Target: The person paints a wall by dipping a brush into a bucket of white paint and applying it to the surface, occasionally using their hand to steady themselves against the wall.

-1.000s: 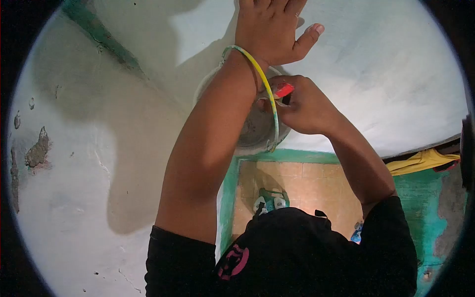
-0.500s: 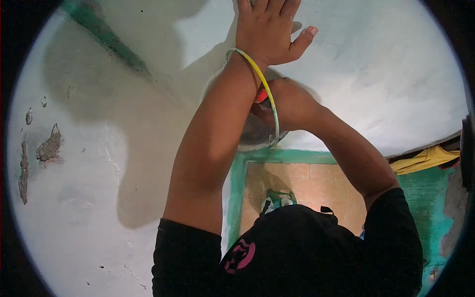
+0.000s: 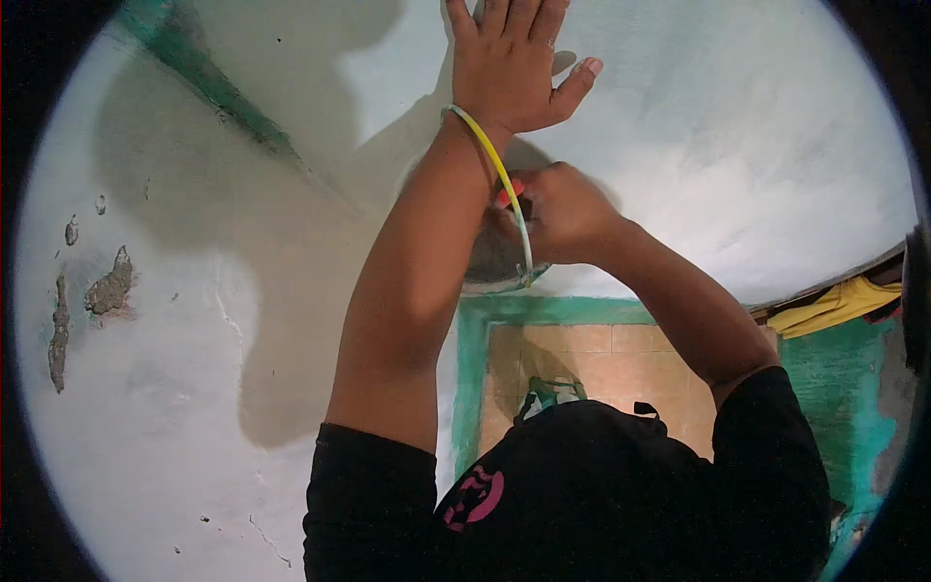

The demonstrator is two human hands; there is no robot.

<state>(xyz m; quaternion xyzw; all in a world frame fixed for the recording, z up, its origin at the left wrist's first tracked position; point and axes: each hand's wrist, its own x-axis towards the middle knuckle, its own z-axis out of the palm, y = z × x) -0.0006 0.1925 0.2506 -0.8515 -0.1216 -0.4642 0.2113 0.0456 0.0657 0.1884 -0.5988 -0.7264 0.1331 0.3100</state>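
Note:
My left hand is stretched out near the top of the view, palm toward the pale wall, thumb and fingers spread. Over that wrist hangs a yellow-and-white curved handle, whose lower end meets the rim of a grey, smeared bucket. Most of the bucket is hidden behind my left forearm and right hand. My right hand, at the bucket's mouth, is closed around a thing with a red part; its kind is hidden by the fingers and handle.
The pale wall has chipped patches, cracks and a green band. Below is an opening with a green frame and a tiled floor. A yellow cloth lies at the right edge.
The view has shifted slightly. My left hand appears a little further left, and my right hand a little lower, with the red part still in its grip.

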